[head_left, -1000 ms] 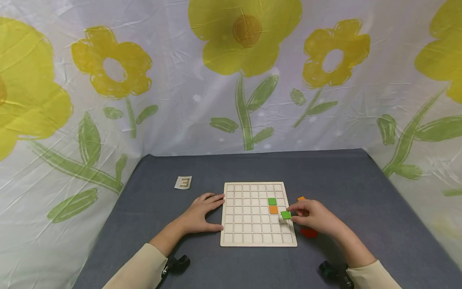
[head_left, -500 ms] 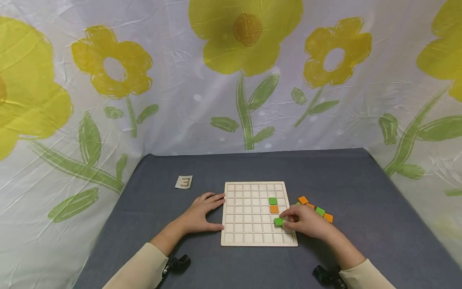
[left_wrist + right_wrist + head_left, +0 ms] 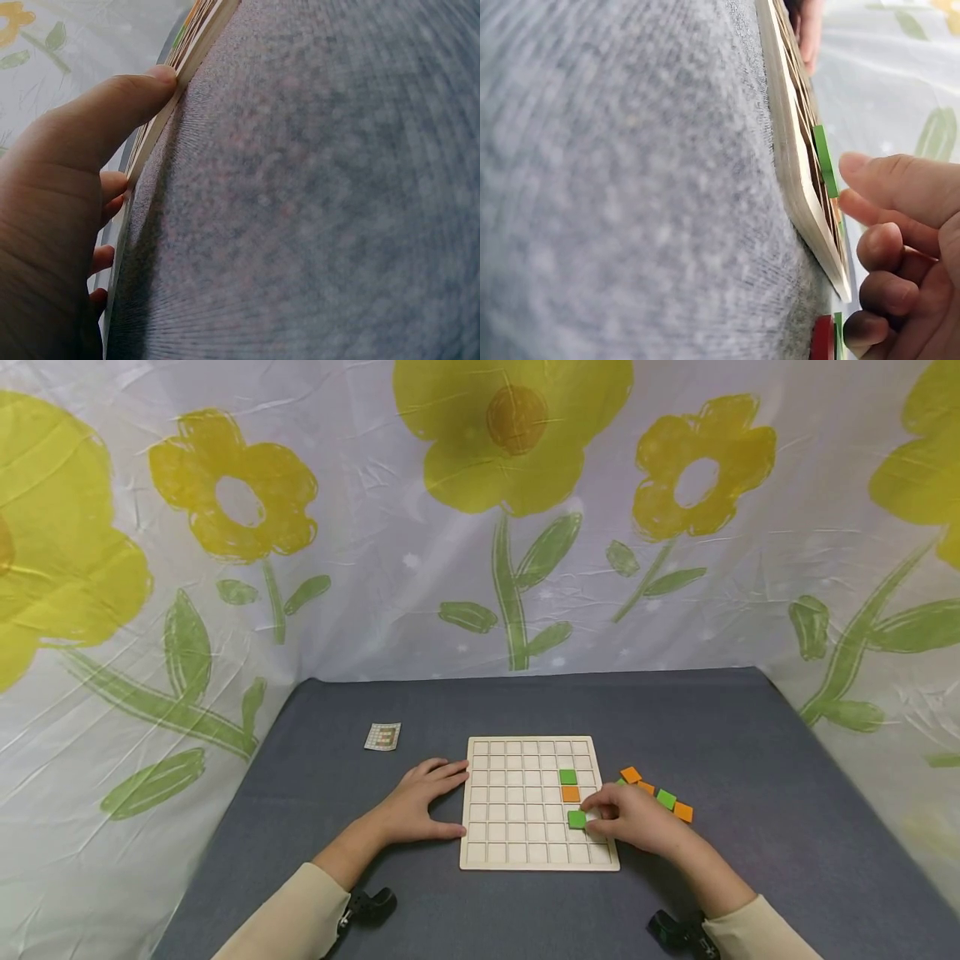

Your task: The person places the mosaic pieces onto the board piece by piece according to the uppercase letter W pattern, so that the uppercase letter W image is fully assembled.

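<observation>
A pale wooden grid board (image 3: 517, 839) lies on the dark grey tablecloth. My left hand (image 3: 420, 806) rests at its left edge, fingers and thumb spread; in the left wrist view the thumb (image 3: 142, 94) presses on the board's rim. My right hand (image 3: 637, 818) is over the right part of the board. Its thumb and index fingertip are at the right corners of a small green square tile (image 3: 577, 820), which lies on the grid. The right wrist view shows this tile (image 3: 823, 159) edge-on, right by the fingertips. An orange tile (image 3: 571, 794) and another green tile (image 3: 567, 777) sit above it in the grid.
Right of the board lie several loose tiles, among them an orange one (image 3: 631, 774) and a green one (image 3: 665, 798). A red piece (image 3: 822, 337) shows in the right wrist view. A small printed grid card (image 3: 382, 737) lies at the upper left. Flower-printed cloth hangs behind.
My right hand has moved left and slightly down over the board with the green tile, which has gone from tilted in the air to flat on the grid. My left hand has stayed put.
</observation>
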{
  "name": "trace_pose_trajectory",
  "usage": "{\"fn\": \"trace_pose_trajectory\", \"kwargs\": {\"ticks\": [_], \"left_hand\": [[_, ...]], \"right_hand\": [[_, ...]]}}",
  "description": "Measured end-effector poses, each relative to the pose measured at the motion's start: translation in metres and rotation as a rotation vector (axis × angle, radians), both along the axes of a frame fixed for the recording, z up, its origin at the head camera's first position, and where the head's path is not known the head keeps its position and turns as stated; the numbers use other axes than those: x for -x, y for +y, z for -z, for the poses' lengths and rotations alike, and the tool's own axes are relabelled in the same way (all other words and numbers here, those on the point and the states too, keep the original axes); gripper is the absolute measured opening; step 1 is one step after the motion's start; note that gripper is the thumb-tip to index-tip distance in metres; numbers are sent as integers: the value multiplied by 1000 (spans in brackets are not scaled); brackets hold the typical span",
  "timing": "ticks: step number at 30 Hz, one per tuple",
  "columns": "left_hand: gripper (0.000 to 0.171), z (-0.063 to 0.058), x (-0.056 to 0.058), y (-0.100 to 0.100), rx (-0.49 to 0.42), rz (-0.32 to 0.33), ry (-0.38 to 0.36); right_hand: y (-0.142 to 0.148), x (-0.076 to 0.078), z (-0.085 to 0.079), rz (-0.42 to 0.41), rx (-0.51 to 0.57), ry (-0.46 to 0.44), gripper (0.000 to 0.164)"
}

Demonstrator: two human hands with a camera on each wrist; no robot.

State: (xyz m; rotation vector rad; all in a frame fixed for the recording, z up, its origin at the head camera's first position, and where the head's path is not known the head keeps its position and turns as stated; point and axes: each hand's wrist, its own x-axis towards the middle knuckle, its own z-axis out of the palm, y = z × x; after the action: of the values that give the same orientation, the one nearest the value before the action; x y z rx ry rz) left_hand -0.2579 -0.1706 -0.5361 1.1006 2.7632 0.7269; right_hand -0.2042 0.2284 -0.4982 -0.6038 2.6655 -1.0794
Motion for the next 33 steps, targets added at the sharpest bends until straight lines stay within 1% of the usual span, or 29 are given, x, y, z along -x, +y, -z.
{"fn": "trace_pose_trajectory", "kwargs": {"ticks": [8,13,19,22,28,33], "left_hand": [[94,0,1,0,9,-7,12],[94,0,1,0,11,-6,18],[93,0,1,1,-1,4,27],[93,1,0,0,0,3,23],[93,1,0,0,3,0,15],[93,1,0,0,13,-3,21]], "right_hand": [[0,0,0,-8,-16,41,17],[-3,1,0,-6,-35,54,15],[-5,4,0,-16,-28,31,12],[-5,5,1,1,-18,11,12],[-6,6,5,45,6,4,14],[-8,7,6,68,2,-8,15]]}}
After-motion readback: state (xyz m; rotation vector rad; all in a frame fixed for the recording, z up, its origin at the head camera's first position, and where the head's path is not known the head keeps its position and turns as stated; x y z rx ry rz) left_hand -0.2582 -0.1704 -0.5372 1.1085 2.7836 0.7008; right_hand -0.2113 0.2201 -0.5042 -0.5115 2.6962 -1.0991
